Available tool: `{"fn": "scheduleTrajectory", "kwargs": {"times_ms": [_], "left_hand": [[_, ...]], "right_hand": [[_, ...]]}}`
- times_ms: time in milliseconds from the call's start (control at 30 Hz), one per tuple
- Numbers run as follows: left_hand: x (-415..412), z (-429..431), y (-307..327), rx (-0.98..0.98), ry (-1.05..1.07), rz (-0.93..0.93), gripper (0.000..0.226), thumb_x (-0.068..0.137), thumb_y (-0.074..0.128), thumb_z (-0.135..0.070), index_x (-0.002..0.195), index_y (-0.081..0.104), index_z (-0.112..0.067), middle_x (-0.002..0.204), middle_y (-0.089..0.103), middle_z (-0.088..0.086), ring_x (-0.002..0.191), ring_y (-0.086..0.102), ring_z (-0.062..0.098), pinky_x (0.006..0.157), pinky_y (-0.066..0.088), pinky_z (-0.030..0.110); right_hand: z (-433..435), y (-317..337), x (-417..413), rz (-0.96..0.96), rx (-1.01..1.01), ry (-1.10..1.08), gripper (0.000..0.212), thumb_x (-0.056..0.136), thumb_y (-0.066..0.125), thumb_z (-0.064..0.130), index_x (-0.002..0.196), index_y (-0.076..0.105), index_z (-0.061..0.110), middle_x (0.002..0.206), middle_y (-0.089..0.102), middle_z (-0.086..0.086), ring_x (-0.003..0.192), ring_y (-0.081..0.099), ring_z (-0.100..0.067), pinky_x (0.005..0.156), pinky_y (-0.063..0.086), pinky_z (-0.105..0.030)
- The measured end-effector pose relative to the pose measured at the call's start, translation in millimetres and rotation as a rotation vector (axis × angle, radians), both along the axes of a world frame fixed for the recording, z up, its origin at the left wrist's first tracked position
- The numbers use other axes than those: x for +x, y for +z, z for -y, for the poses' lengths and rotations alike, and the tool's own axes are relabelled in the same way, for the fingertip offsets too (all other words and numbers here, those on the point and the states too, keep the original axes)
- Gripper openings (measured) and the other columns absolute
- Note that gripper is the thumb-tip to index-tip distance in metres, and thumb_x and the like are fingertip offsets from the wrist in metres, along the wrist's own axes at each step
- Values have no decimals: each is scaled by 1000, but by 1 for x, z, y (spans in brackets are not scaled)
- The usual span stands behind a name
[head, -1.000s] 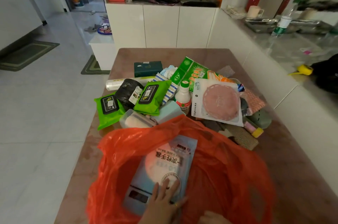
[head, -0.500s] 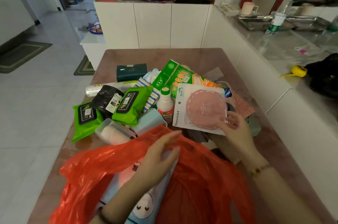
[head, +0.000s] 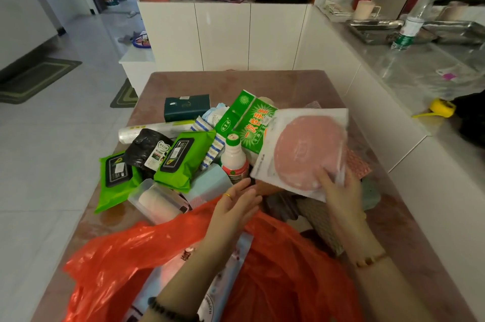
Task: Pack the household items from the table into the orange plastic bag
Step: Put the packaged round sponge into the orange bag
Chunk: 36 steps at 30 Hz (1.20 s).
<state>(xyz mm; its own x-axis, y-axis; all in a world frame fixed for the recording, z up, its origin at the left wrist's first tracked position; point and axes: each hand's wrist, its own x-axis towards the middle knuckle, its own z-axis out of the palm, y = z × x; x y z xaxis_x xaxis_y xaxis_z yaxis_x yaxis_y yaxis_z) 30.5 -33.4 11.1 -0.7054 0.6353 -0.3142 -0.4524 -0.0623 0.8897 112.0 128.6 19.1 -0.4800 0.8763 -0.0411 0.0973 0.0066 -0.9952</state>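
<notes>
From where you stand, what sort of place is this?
Most likely a home, perhaps a dining or kitchen area: white built-in cabinets, a counter with metal trays and a water bottle, and a table piled with household goods.

- Orange plastic bag (head: 126,250) lies below and nearer than both hands; pale-blue flat packet (head: 225,282) in it, under left forearm.
- Left hand (head: 236,206) over bag's far rim; white plastic bottle with green cap (head: 233,161) just beyond its fingertips.
- Right hand (head: 338,190) grips white card pack with pink disc (head: 307,148), lifted, right of bottle.
- Green soft wipes pack (head: 183,161) left of and beyond left hand, on brown table (head: 236,82).
</notes>
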Motion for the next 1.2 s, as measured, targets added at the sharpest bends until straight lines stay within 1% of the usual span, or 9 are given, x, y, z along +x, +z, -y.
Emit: {"fn": "scheduleTrajectory", "kwargs": {"times_ms": [167,233,300,400,533,667,833,1100,1200], "left_hand": [[37,26,11,200,-12,149,49,55,85,-27,99,67,-13,95,74,8,80,71,16,61,57,23],[42,42,4,185,79,130,42,63,78,-7,103,65,-4,91,75,13,77,71,19,61,58,26],[38,68,-4,88,121,55,46,66,73,-2,110,58,-3,95,74,13,81,71,22,64,58,28],[26,114,-18,-131,15,-131,53,64,77,-11,113,57,-11,105,72,13,92,70,23,73,58,29],[22,155,-32,-384,-322,-186,72,60,78,-23,125,48,-10,111,69,8,98,68,19,86,55,34],[36,155,-30,-628,-468,-332,60,80,69,-18,126,31,-19,111,48,-21,89,49,-6,69,40,-2],[44,148,-53,-730,-493,-517,93,79,68,-19,145,4,-17,132,47,6,114,51,19,97,40,26],[51,147,-64,-731,-624,-722,58,86,58,-27,138,34,-20,141,42,0,127,42,14,100,32,17],[46,144,-61,-657,-554,-765,55,87,58,-29,136,36,-25,139,41,-7,122,43,9,97,34,17]], "right_hand": [[96,20,43,-138,-122,140,27,73,73,1,95,64,16,78,74,13,78,68,3,63,51,-8],[124,2,55,-108,-229,232,47,67,79,7,110,60,6,101,72,-1,96,65,1,60,48,-3],[137,-14,66,-75,-409,283,84,46,90,22,120,55,5,116,67,-11,107,63,-18,62,53,-12],[134,-26,82,-57,-491,221,104,10,89,47,107,62,22,90,75,4,81,71,-14,55,56,-29],[136,-39,99,123,-490,382,62,55,87,18,109,58,22,82,74,1,71,70,-9,56,56,-26],[157,-69,105,408,-239,429,56,67,73,-5,116,53,12,81,68,7,66,67,-2,54,50,-13],[161,-96,102,487,-91,183,53,73,63,-10,123,52,4,104,67,-14,87,63,-22,75,48,-27],[152,-92,106,885,312,407,65,77,60,8,138,35,7,135,45,-14,124,43,-30,100,34,-27],[143,-53,98,602,432,362,37,79,65,7,116,61,10,115,61,-5,107,60,-20,92,42,-21]]}}
